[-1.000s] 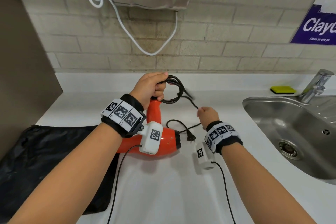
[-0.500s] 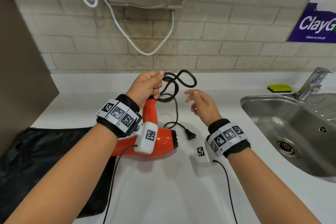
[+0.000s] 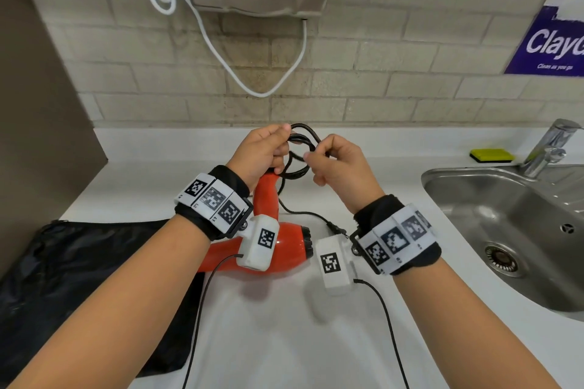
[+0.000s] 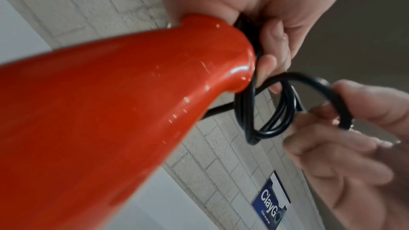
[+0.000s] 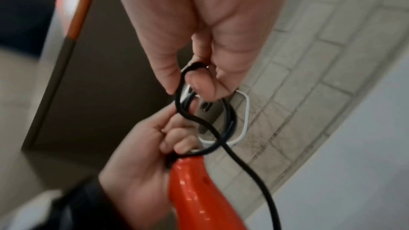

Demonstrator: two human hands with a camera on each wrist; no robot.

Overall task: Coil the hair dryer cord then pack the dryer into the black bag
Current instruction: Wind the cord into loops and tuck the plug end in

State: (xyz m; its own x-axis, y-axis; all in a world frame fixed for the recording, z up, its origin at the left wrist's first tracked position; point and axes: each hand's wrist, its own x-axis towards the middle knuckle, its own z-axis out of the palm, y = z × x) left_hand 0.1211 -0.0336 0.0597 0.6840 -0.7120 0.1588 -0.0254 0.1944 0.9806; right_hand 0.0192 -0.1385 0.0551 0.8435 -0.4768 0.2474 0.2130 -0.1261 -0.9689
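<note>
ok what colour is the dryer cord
Black. The cord shows best in the left wrist view, looped beside the orange dryer.

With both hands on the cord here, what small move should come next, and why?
Probably the right hand lays its loop into the left hand, then reaches for more cord: a stretch ending in the plug lies uncoiled on the counter.

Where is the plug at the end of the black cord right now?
In the head view the plug lies on the white counter, just right of the orange hair dryer and beside the right wrist's camera, with the sink farther right.
</note>
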